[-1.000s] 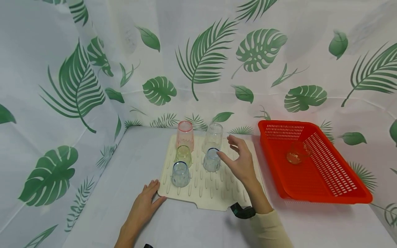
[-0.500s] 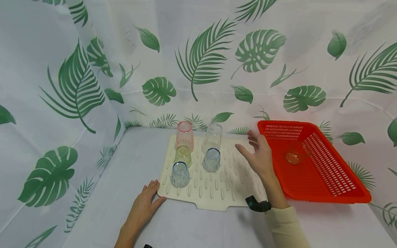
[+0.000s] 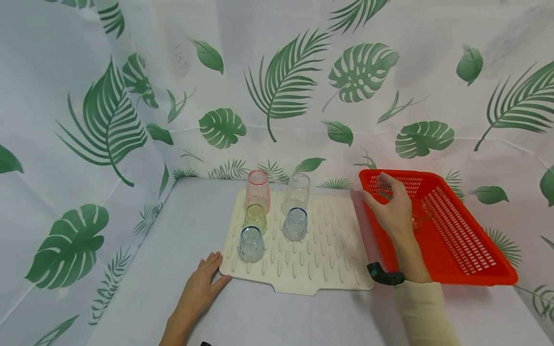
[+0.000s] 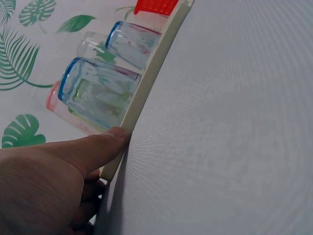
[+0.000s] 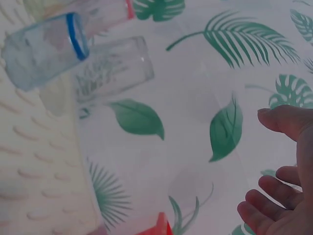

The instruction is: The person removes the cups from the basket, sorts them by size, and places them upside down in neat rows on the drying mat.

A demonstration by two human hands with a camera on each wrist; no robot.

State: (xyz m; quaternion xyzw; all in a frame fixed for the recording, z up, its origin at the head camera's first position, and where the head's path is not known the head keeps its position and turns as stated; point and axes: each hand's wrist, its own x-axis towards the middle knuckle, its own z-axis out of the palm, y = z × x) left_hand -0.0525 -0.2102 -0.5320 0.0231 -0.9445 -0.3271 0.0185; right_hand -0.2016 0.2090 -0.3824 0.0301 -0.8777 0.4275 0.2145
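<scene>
My left hand (image 3: 200, 287) rests at the front left corner of a cream draining board (image 3: 311, 269), fingers along its left side and thumb touching the front edge (image 4: 116, 139). Standing on the board are a pink-rimmed glass (image 3: 258, 192), a yellow-green glass (image 3: 256, 218), two blue-rimmed glasses (image 3: 251, 245) and a clear glass (image 3: 297, 192). Over the left part of a red basket (image 3: 459, 276), my right hand (image 3: 395, 207) hangs with thumb and fingers spread, holding nothing. A clear glass (image 3: 416, 221) lies inside the basket, partly hidden behind that hand.
The basket stands to the right of the board on a white-covered table (image 3: 173, 226). A white curtain (image 3: 303, 96) with green leaves closes off the back and sides.
My right hand has moved rightward from beside the right-hand blue-rimmed glass, across the board, to the red basket. My left hand and the glasses on the board stay put.
</scene>
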